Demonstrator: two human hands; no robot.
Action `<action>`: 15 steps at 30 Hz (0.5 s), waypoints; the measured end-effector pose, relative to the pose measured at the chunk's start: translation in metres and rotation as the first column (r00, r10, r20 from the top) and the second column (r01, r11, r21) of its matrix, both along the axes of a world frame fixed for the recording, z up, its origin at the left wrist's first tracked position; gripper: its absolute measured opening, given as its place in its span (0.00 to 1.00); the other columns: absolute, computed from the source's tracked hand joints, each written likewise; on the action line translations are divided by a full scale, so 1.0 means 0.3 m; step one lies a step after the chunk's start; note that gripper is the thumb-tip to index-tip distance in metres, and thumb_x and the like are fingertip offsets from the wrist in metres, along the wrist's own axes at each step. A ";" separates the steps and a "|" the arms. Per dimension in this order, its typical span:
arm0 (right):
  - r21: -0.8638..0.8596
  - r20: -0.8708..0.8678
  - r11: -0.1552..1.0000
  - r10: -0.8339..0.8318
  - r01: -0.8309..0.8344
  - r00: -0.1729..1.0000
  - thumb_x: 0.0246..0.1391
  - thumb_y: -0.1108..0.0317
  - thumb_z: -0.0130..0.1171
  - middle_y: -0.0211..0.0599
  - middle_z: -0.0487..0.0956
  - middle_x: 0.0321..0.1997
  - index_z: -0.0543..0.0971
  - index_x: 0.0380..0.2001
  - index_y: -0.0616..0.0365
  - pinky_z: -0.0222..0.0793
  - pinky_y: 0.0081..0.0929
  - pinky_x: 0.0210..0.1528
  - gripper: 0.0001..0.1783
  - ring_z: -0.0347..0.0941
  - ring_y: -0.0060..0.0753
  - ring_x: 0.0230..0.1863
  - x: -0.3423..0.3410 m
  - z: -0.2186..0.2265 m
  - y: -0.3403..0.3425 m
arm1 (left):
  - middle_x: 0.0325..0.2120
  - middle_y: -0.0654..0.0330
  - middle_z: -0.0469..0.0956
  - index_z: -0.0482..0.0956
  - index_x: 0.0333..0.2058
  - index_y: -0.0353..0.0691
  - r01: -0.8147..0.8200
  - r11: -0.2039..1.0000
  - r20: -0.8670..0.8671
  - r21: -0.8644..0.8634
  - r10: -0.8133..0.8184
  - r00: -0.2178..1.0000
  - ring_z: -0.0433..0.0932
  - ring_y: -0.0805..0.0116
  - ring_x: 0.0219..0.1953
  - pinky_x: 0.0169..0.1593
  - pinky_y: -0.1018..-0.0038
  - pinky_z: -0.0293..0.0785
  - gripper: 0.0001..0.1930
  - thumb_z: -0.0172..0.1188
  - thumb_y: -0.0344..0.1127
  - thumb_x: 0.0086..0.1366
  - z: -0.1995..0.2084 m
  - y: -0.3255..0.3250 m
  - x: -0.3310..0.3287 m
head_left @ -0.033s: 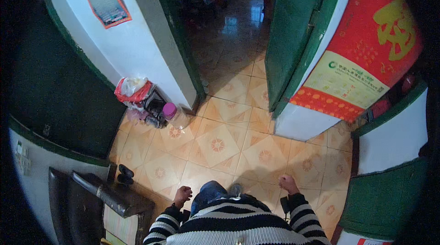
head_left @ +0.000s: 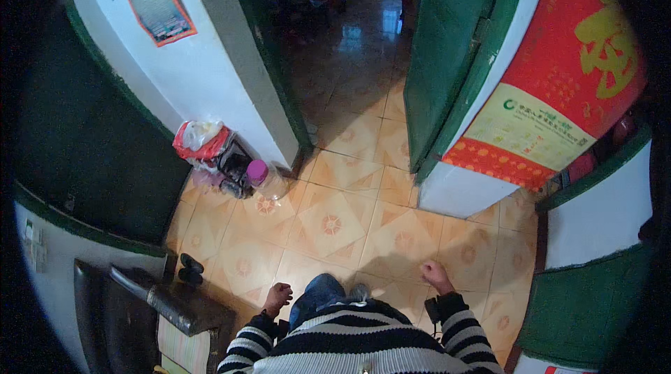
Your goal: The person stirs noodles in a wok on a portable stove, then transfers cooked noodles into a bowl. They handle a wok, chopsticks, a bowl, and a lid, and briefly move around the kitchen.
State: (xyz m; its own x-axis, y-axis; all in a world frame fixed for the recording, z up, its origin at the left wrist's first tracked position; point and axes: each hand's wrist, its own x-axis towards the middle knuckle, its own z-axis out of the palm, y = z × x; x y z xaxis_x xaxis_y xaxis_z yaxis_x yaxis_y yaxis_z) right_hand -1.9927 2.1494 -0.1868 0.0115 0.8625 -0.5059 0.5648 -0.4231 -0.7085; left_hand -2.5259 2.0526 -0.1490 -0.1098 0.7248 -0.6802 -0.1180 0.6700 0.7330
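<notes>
My left hand (head_left: 279,296) hangs low beside my bent knee (head_left: 319,295) in blue trousers, its fingers curled in. Nothing shows in it. On the other side, my right hand (head_left: 437,277) is held out over the tiled floor, closed in a loose fist, also with nothing visible in it. Both forearms wear black-and-white striped sleeves (head_left: 463,332), with a dark band at each wrist. Neither hand touches any object in view. Nearest to the left hand is a dark brown leather seat (head_left: 183,298) with a striped cushion.
Ahead, a green door (head_left: 447,59) stands ajar onto a dim room. A clear jar with a pink lid (head_left: 258,170) and a red-and-white bag (head_left: 203,138) sit by the left wall. Dark shoes (head_left: 191,268) lie near the seat. A red-and-gold calendar (head_left: 538,94) hangs at right.
My right hand has shifted slightly to the left and up. The left hand stays about where it was. The view has tilted a little.
</notes>
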 end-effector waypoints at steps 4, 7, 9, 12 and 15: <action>0.257 -0.250 0.949 0.247 -0.182 0.936 0.56 0.67 0.56 0.36 0.78 0.32 0.75 0.37 0.62 0.69 0.26 0.36 0.10 0.73 0.22 0.37 -0.345 0.536 0.536 | 0.32 0.57 0.78 0.71 0.45 0.37 0.210 0.970 -0.069 -0.118 -0.219 0.973 0.78 0.67 0.28 0.27 0.75 0.75 0.11 0.51 0.33 0.65 -0.075 0.336 -0.042; 0.321 -0.682 0.933 0.346 -0.161 0.644 0.62 0.67 0.48 0.31 0.76 0.32 0.74 0.34 0.62 0.68 0.21 0.36 0.09 0.72 0.21 0.32 -0.565 1.095 0.816 | 0.31 0.58 0.78 0.73 0.44 0.35 0.172 0.973 -0.036 -0.157 -0.180 0.983 0.78 0.68 0.28 0.27 0.75 0.74 0.13 0.55 0.33 0.60 -0.110 0.606 -0.064; 0.500 -0.741 0.844 0.534 -0.197 0.407 0.62 0.68 0.48 0.34 0.76 0.33 0.74 0.34 0.63 0.68 0.22 0.36 0.09 0.72 0.24 0.35 -0.617 1.300 0.995 | 0.30 0.58 0.78 0.74 0.43 0.34 0.172 0.975 -0.007 -0.137 -0.175 0.985 0.78 0.68 0.28 0.27 0.74 0.73 0.15 0.58 0.34 0.58 -0.123 0.804 -0.087; 0.736 -0.675 0.643 0.717 -0.211 -0.172 0.60 0.66 0.50 0.38 0.74 0.33 0.75 0.31 0.63 0.68 0.27 0.39 0.11 0.72 0.33 0.39 -0.712 1.496 1.271 | 0.30 0.56 0.78 0.74 0.43 0.33 0.283 0.945 -0.129 -0.164 -0.305 0.944 0.79 0.66 0.29 0.28 0.73 0.74 0.14 0.56 0.35 0.60 -0.258 1.125 -0.114; 0.886 -0.439 0.430 0.665 -0.170 -0.604 0.59 0.52 0.52 0.44 0.75 0.40 0.77 0.35 0.61 0.65 0.37 0.48 0.20 0.71 0.41 0.43 -0.825 1.593 1.580 | 0.28 0.58 0.78 0.74 0.40 0.35 0.400 0.912 -0.186 -0.087 -0.409 0.893 0.77 0.69 0.25 0.26 0.73 0.72 0.11 0.54 0.35 0.62 -0.411 1.442 -0.215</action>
State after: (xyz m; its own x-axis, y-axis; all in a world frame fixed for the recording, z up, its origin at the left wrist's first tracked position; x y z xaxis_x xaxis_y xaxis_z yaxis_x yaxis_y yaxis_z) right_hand -2.2401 2.6234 0.2912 -0.5476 0.0701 0.8338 -0.8208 -0.2390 -0.5189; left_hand -2.5904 2.4853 -0.2724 0.0525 0.7040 -0.7082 0.3130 0.6619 0.6811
